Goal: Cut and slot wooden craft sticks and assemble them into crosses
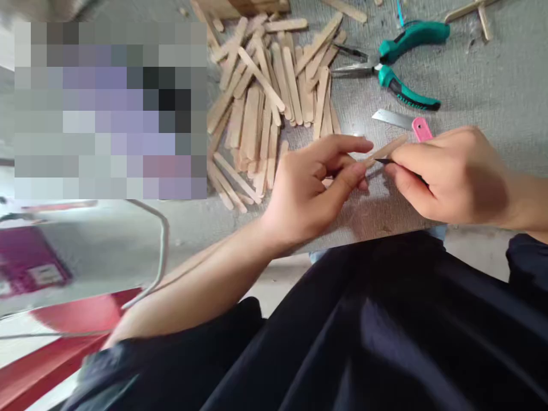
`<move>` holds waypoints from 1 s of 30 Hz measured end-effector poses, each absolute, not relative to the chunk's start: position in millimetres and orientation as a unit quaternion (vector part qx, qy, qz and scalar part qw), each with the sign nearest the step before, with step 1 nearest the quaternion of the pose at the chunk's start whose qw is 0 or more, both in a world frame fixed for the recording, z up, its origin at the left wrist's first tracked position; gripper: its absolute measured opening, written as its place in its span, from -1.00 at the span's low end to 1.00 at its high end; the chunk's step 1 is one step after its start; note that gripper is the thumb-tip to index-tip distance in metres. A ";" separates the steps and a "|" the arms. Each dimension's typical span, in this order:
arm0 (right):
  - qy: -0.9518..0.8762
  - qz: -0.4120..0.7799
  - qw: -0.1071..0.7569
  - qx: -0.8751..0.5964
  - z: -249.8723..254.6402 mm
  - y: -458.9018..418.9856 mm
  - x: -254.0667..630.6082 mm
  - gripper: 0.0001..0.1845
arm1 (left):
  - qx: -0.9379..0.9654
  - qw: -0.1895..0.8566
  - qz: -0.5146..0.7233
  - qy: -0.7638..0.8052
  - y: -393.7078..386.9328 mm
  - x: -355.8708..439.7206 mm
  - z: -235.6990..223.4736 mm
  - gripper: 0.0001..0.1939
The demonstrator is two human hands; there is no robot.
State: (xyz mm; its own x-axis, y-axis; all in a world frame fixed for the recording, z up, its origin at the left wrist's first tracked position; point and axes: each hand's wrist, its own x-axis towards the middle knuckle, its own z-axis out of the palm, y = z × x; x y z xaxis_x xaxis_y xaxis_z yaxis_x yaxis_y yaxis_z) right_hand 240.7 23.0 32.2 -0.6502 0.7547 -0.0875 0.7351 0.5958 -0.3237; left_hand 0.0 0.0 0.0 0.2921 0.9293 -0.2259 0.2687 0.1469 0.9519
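Observation:
My left hand pinches one end of a wooden craft stick between thumb and fingers, above the table. My right hand is closed round a slim dark pointed tool, whose tip meets the stick close to my left thumb. Whether it is a blade or a file I cannot tell. Just beyond my right hand lies a knife with a pink handle, its blade bare and the handle's end hidden by the hand. A loose pile of craft sticks spreads beyond my left hand.
Teal-handled needle-nose pliers lie spread on the grey table. A wooden block stands at the far edge of the pile. Joined sticks lie at the top right. A blurred patch covers the upper left. A red object is at lower left.

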 end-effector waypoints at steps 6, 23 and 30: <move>-0.890 0.201 0.023 -0.409 26.3 29.6 238.6 -0.66 | 0.538 0.645 0.249 0.482 5.5 -0.9 -2.2 -0.67; -0.879 0.193 -0.113 -0.422 32.4 30.3 225.5 -0.62 | 0.547 0.660 0.220 0.466 6.0 3.7 -5.5 -0.74; -0.880 0.169 -0.132 -0.425 33.9 28.9 223.9 -0.57 | 0.573 0.638 0.215 0.467 3.2 0.6 -9.4 -0.70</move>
